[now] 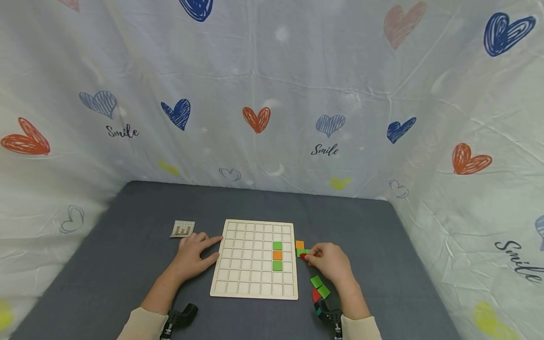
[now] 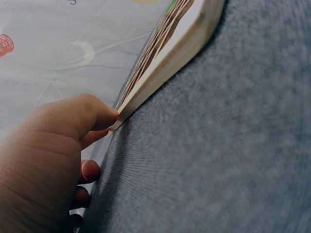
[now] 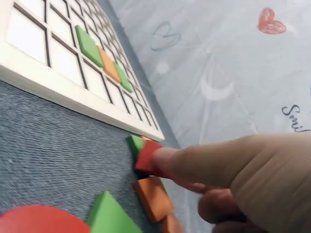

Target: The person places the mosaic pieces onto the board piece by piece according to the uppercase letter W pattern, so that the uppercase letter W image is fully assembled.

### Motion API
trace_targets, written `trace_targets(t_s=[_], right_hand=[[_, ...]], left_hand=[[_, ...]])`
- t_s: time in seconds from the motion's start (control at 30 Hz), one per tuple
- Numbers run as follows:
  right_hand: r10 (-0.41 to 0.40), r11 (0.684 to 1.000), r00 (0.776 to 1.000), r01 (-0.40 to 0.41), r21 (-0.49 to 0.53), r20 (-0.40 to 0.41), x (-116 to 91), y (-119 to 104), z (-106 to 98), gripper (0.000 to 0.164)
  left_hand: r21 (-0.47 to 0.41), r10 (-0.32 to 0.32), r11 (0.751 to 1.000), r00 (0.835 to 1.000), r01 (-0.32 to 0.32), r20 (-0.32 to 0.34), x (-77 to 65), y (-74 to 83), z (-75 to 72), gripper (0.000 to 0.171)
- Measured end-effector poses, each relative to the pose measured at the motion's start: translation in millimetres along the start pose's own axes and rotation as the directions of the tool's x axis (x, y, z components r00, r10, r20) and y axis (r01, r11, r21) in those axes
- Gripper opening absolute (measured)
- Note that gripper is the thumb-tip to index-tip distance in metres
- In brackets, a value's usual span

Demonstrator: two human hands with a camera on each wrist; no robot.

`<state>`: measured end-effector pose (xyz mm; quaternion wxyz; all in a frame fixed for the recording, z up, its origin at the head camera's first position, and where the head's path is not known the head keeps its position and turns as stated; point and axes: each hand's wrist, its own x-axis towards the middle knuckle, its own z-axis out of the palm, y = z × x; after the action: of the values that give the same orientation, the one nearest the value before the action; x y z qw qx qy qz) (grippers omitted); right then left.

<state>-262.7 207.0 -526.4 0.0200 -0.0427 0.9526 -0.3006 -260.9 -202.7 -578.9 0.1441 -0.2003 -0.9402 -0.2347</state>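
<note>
Tabletop; red tile between right fingers

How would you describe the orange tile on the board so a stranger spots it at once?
On the dark table lies a pale gridded board. In the head view, its second column from the right holds three tiles. The orange tile is the middle one, the only orange on the board, between two green tiles.

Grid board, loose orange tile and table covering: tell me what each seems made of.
Grid board: probably wood or plywood, matte; its pale tan side edge looks unpainted.
Loose orange tile: painted wood or plastic, I can't tell which; its face looks smooth and evenly coloured.
Table covering: likely woven fabric, matte, with fine ribbing visible up close.
</note>
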Motion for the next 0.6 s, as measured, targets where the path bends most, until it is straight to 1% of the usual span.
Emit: trace_targets(t_s=[0.1,0.2,0.23,0.3,0.33,0.37,0.47,0.53,0.6], right_hand=[[0.034,0.999,0.999,-0.034,0.006,-0.038,0.5,0.7,1.9,0.022],[0.041,0.999,0.996,-0.043,-0.025,-0.078,1.7,1.7,3.0,0.025],[0.034,0.999,0.996,-0.037,-0.036,-0.087,2.1,2.2,3.1,0.024],[0.019,0.999,0.996,-0.023,-0.048,-0.088,3.0,2.6,3.1,0.017],[0.008,0.999,0.997,-0.012,-0.049,-0.081,3.5,2.9,3.2,0.013],[-0.007,0.999,0.998,0.004,-0.049,-0.067,4.0,2.9,3.1,0.013],[-0.064,0.996,0.998,0.064,-0.056,0.004,5.4,3.4,3.7,0.032],[-0.101,0.992,0.994,0.104,-0.069,0.043,6.0,4.2,4.8,0.039],[-0.134,0.987,0.989,0.139,-0.082,0.064,5.8,4.8,6.3,0.042]], left_hand=[[0.003,-0.002,1.0,1.0,0.002,0.001,0.0,0.4,-0.1,0.047],[0.003,-0.001,1.0,1.0,0.001,-0.001,0.0,0.2,0.0,0.047],[0.001,-0.001,1.0,1.0,0.001,-0.002,0.1,0.1,0.1,0.047],[0.002,0.001,1.0,1.0,-0.001,-0.003,0.3,-0.2,0.3,0.047],[0.004,0.002,1.0,1.0,-0.002,-0.003,0.4,-0.4,0.4,0.047],[0.006,0.002,1.0,1.0,-0.002,-0.002,0.5,-0.7,0.5,0.047],[0.015,0.001,1.0,1.0,0.0,-0.002,0.8,-1.3,1.0,0.047],[0.019,0.0,1.0,1.0,0.0,-0.002,1.1,-1.4,1.2,0.047],[0.021,0.0,1.0,1.0,0.0,-0.002,1.3,-1.2,1.4,0.047]])
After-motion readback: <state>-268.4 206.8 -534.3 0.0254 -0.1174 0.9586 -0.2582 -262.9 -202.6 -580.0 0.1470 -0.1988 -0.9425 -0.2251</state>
